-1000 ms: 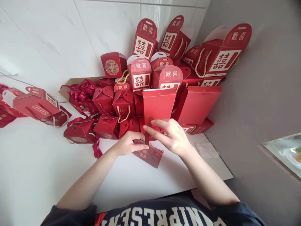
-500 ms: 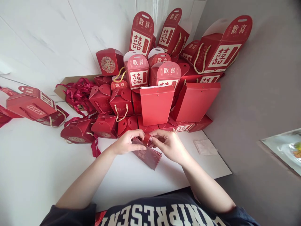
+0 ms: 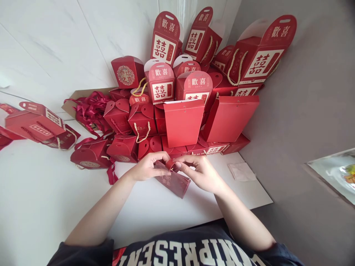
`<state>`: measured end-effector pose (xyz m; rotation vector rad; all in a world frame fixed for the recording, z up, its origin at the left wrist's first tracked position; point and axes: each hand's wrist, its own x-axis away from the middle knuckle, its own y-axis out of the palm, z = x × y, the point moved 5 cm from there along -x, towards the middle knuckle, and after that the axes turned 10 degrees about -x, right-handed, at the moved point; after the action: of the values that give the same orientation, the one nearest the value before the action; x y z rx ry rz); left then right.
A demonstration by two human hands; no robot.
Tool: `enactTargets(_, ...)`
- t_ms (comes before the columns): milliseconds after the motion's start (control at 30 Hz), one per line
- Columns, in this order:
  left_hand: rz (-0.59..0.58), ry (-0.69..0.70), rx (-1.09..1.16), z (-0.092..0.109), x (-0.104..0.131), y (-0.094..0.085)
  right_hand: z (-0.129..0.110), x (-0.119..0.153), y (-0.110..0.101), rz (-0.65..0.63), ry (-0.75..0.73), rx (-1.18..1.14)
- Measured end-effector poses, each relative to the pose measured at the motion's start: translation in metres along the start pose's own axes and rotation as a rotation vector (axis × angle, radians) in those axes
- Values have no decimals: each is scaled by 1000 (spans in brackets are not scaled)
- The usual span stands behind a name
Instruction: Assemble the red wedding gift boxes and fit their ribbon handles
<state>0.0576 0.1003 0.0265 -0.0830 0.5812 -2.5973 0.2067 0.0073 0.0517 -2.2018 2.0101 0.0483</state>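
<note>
A small dark red gift box (image 3: 174,183) lies tilted on the white table under both hands, its faint printed pattern facing me. Above it rises a short red strap (image 3: 169,164), bent into a loop. My left hand (image 3: 151,166) is closed on the strap's left side between thumb and fingers. Thumb and fingertips of my right hand (image 3: 198,170) pinch at the strap's right side, where a tiny gold bit shows. The fingers partly hide how the strap meets the box.
Behind my hands stand stacked red gift boxes (image 3: 183,122), some with rope handles. A cardboard box (image 3: 73,105) of dark red ribbon (image 3: 94,109) is at the back left. More boxes (image 3: 36,122) lie far left. A folded tissue (image 3: 241,171) lies right, by a grey wall (image 3: 302,92).
The strap's loop has turned and sunk a little between my fingers, and a gold bit now shows at its right side. My hands have barely moved; the view has shifted slightly.
</note>
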Motion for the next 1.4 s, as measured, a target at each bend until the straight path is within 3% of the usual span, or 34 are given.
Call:
enactTargets(100, -16, 7, -3, 1, 0, 1, 10, -1, -1, -62, 31, -119)
enactTargets(300, -10, 33, -40, 2, -1, 1, 32, -4, -1, -51, 45, -240)
enactTargets(600, -26, 56, -34, 3, 0, 3, 35, -2, -1, -23, 33, -231)
enactTargets(900, -17, 12, 40, 4, 1, 11, 33, -1, 3, -96, 37, -246)
enactTargets(1100, -45, 83, -32, 6, 1, 11, 45, -2, 7, -134, 4, -310)
enactTargets(1200, -24, 119, -161, 9, 0, 11, 48, 2, 7, -82, -95, -235)
enactTargets(1300, 17, 148, -234, 15, 2, 16, 37, 12, 7, -1, -298, -38)
enactTargets(1400, 193, 122, -233, 33, 10, 16, 12, 24, 1, 127, -513, 182)
